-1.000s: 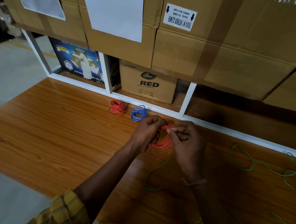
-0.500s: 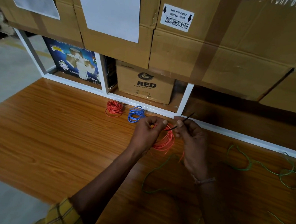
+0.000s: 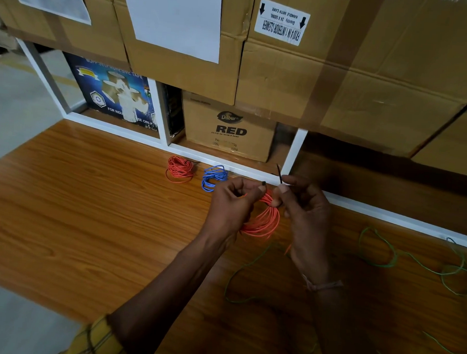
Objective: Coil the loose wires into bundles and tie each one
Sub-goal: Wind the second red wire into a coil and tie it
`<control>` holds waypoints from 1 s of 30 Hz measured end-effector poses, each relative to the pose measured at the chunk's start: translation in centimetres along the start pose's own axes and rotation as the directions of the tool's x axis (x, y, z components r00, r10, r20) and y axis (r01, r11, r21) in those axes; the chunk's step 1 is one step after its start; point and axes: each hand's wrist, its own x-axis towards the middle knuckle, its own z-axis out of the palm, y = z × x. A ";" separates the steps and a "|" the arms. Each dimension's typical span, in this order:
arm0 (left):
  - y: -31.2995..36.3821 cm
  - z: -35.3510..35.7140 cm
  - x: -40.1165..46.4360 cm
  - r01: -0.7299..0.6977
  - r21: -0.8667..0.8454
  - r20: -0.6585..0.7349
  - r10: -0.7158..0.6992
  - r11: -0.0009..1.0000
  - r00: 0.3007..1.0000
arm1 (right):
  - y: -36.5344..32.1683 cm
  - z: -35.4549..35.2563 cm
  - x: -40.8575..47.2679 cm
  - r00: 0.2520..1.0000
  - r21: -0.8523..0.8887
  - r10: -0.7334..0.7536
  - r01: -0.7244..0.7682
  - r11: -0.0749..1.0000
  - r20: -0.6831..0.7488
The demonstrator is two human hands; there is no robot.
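Wooden table; behind it a white rack — taped cartons above, a "RED" box and blue box below.

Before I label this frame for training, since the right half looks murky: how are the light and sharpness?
Head view: left tabletop brightly lit with sheen; right side shadowed, dimming the loose green wire; wide-angle bends the white shelf frame; orange coil and black tie stay sharp.

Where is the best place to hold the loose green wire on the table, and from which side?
Probably pinch the green wire at its near loop, coming from above: that curve lies flat on the table, just beside the right hand, apart from other wires.
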 end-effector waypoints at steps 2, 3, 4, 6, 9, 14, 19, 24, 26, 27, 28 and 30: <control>-0.1 0.0 0.0 -0.001 0.005 -0.021 0.001 1.000 1.000 | -0.2 0.2 -0.2 1.000 -0.047 -0.025 0.025 0.999 -0.013; -0.1 0.0 0.0 -0.003 0.006 -0.031 0.003 1.000 1.000 | -0.3 0.3 -0.3 0.999 -0.069 -0.034 0.032 0.997 -0.027; -0.2 0.0 0.0 -0.009 0.007 -0.039 0.009 1.000 0.999 | -0.4 0.4 -0.4 0.998 -0.092 -0.046 0.041 0.995 -0.045; -0.2 -0.1 0.0 -0.025 0.012 -0.051 0.025 1.000 0.998 | -0.5 0.6 -0.6 0.995 -0.157 -0.070 0.058 0.986 -0.075; -0.3 -0.1 0.0 -0.030 0.017 -0.088 0.031 0.999 0.996 | -0.9 0.9 -1.0 0.994 -0.219 -0.063 0.043 0.975 -0.084; -0.3 -0.2 0.1 -0.057 0.012 -0.105 0.057 0.998 0.993 | -1.6 1.2 -1.1 0.994 -0.161 0.062 -0.075 0.984 -0.086; 0.0 -0.4 -0.3 -0.129 0.061 -0.056 0.132 0.990 0.990 | -2.2 0.9 -1.0 0.978 -0.127 0.191 -0.201 0.971 -0.088; 0.4 -0.4 -0.8 -0.215 0.126 -0.053 0.223 0.968 0.973 | -2.7 0.8 -0.5 0.932 -0.082 0.353 -0.360 0.929 -0.080; 0.6 -0.4 -0.9 -0.244 0.146 -0.033 0.251 0.959 0.967 | -2.8 0.7 -0.4 0.925 -0.084 0.373 -0.378 0.922 -0.078; 0.7 -0.4 -1.0 -0.254 0.155 -0.024 0.261 0.955 0.965 | -2.9 0.7 -0.4 0.922 -0.086 0.378 -0.384 0.919 -0.078; 0.7 -0.4 -1.0 -0.262 0.163 -0.018 0.268 0.951 0.963 | -2.9 0.7 -0.4 0.921 -0.087 0.381 -0.387 0.918 -0.075; 0.6 -0.3 -1.0 -0.273 0.173 -0.015 0.279 0.946 0.960 | -3.0 0.7 -0.4 0.919 -0.081 0.388 -0.392 0.916 -0.062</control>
